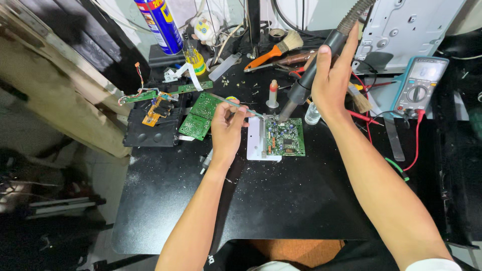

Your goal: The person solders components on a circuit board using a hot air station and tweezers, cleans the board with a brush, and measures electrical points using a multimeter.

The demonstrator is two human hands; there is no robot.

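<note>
Tweezers (236, 104) sit pinched in the left hand (227, 128), tips reaching right to the green circuit board (286, 138) at mid-surface. The right hand (331, 80) is clamped around a black hot-air wand (314, 70), nozzle angled down at the board's far edge. A multimeter (419, 85) lies far right on the black surface (281, 200).

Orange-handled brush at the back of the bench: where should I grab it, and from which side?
Grip the orange-handled brush by its tapered handle, coming from above on the left: the handle lies flat and exposed, pointing left, while the bristle head sits close to the right hand.
</note>
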